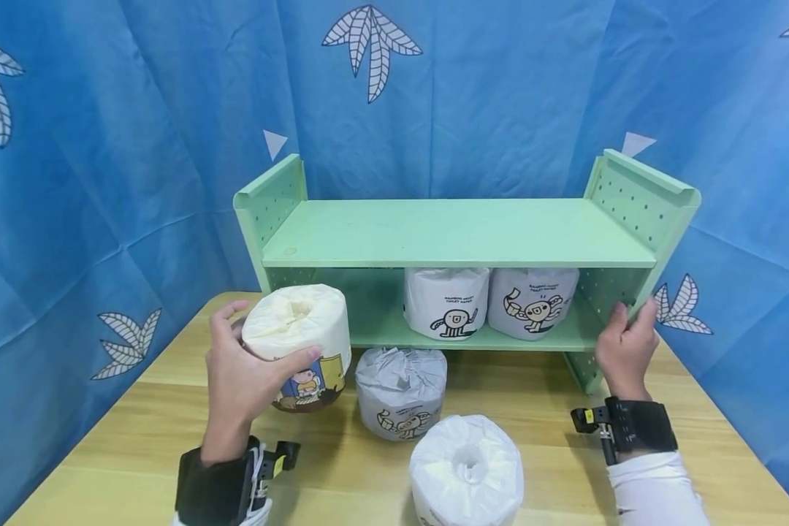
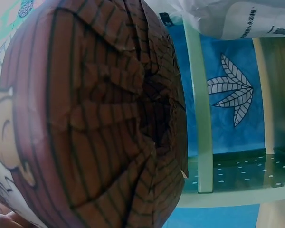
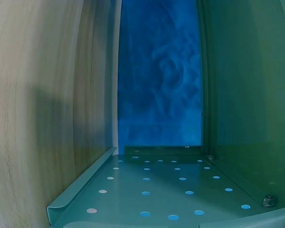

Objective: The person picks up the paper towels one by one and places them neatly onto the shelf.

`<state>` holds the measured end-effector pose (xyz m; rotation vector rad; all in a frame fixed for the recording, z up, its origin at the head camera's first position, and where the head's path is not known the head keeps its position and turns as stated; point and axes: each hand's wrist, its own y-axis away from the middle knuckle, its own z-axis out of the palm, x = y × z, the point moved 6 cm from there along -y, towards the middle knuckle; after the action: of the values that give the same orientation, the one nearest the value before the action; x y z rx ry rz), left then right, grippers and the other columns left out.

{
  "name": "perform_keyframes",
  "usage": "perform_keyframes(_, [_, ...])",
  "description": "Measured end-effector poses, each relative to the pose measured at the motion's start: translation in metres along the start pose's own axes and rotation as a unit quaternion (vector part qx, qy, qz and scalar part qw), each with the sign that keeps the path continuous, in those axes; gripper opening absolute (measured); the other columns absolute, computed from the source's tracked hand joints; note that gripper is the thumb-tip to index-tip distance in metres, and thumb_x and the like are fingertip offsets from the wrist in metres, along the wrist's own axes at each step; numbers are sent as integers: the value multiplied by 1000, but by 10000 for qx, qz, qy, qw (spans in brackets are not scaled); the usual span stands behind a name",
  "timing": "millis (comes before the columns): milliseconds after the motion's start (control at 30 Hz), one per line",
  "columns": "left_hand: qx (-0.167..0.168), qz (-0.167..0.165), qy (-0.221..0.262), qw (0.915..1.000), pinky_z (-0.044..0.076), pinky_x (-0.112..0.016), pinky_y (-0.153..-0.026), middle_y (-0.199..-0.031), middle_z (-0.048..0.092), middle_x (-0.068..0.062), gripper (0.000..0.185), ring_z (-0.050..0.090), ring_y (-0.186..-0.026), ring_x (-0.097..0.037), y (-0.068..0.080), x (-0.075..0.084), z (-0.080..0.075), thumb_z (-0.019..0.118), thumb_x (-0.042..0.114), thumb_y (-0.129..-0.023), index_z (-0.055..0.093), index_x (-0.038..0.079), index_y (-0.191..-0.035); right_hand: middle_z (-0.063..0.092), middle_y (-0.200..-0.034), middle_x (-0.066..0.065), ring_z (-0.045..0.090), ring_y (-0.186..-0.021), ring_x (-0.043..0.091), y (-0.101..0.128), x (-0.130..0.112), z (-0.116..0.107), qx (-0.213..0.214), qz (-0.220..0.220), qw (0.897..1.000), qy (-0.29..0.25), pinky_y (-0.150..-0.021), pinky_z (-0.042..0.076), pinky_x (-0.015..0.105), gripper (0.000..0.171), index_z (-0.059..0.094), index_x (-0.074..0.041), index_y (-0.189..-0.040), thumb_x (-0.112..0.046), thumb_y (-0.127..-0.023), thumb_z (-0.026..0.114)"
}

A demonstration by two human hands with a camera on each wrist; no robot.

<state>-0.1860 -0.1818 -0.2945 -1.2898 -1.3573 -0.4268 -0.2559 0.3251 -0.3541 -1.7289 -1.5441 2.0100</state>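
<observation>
My left hand [image 1: 239,372] grips a wrapped toilet paper roll [image 1: 325,329] with a cream top, a cartoon side and a brown bottom. The roll is held in front of the left end of a green two-tier shelf [image 1: 460,230], and its brown striped base [image 2: 99,114] fills much of the left wrist view. My right hand [image 1: 627,354] holds the front edge of the shelf's right side panel [image 1: 644,212], fingers on the outer side. Two white wrapped rolls, a left one [image 1: 443,296] and a right one [image 1: 532,299], stand side by side on the lower tier.
A greyish wrapped roll [image 1: 401,398] stands on the wooden table [image 1: 118,467] before the shelf. Nearer to me is a white roll [image 1: 467,467]. Behind hangs a blue leaf-patterned cloth [image 1: 500,95]. The perforated side panel [image 3: 161,190] shows in the right wrist view.
</observation>
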Motion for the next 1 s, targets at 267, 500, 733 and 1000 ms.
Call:
perform_keyframes(267, [106,91,399,9991,46,-35,-80,-126,54,-17,99,53,-109,-27,-4,-1,6,93,14,-58,33,4,-136,51,-130,32,50,-118,51,0,0,1,-96,121,9999,52,-96,39,66,44,37,0,-142,-24,-105,37])
perform_keyframes(500, [20,77,688,9976,49,-27,-78,-127,53,-15,95,53,-108,-26,-8,0,21,92,14,-62,32,5,-135,50,-133,32,48,-121,49,1,2,0,-114,202,9997,-14,-98,38,65,44,36,-1,-142,-24,-105,37])
perform_keyframes(733, [-54,8,957,9954,52,-25,-78,-128,52,-15,96,54,-107,-27,-16,0,32,92,12,-62,31,7,-136,50,-132,31,49,-120,49,1,-1,0,-81,196,9998,-39,-98,38,64,44,37,-1,-142,-24,-104,39])
perform_keyframes(1000, [-107,108,1106,9937,54,-29,-76,-123,56,-13,95,58,-101,-25,-24,2,45,92,12,-60,32,7,-134,50,-131,32,50,-119,48,0,-2,1,-23,142,9999,-17,-96,39,65,44,37,-4,-144,-25,-104,38])
